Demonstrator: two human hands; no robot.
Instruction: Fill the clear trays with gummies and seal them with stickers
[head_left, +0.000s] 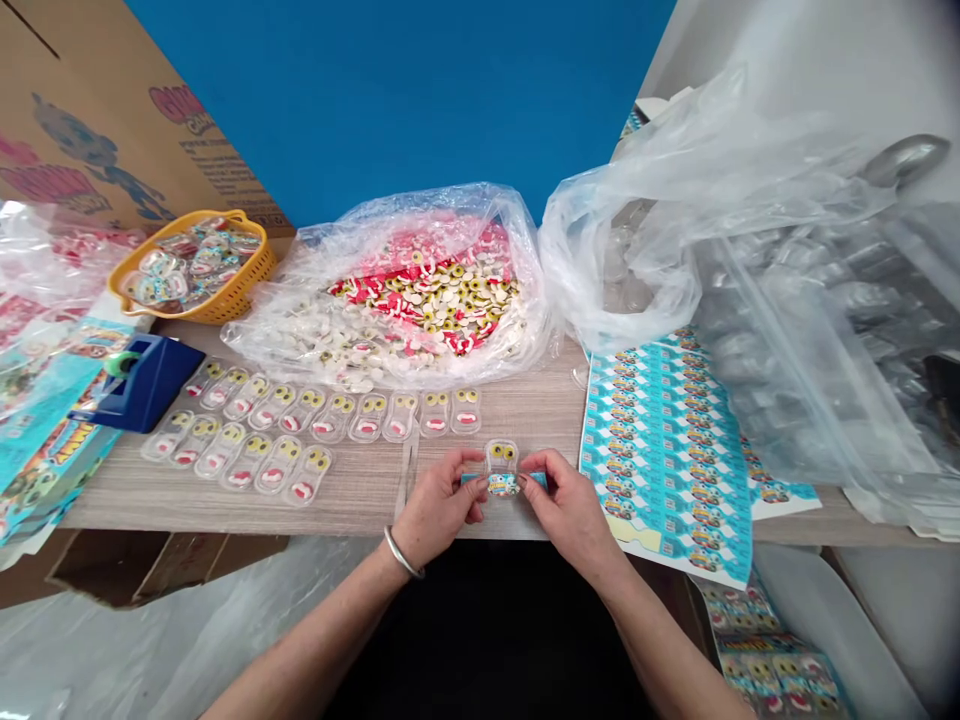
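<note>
A small clear plastic candy pack (501,453) with two yellow eye-shaped candies stands between my hands near the table's front edge. Across its lower part lies a blue printed label (504,485). My left hand (444,492) pinches the label's left end between thumb and fingers. At the other end, my right hand (559,494) grips the label the same way. To the left, two rows of similar filled packs (367,416) lie on the table, each with yellow eyes and a red-and-white mouth candy. A sheet of blue labels (664,450) lies to the right of my right hand.
Behind the rows sits an open plastic bag of loose candies (442,300). A yellow basket (259,265) of labelled packs and a blue tape dispenser (154,385) stand left. Tweezers (407,465) lie near my left hand. Clear bags of empty plastic shells (817,300) fill the right.
</note>
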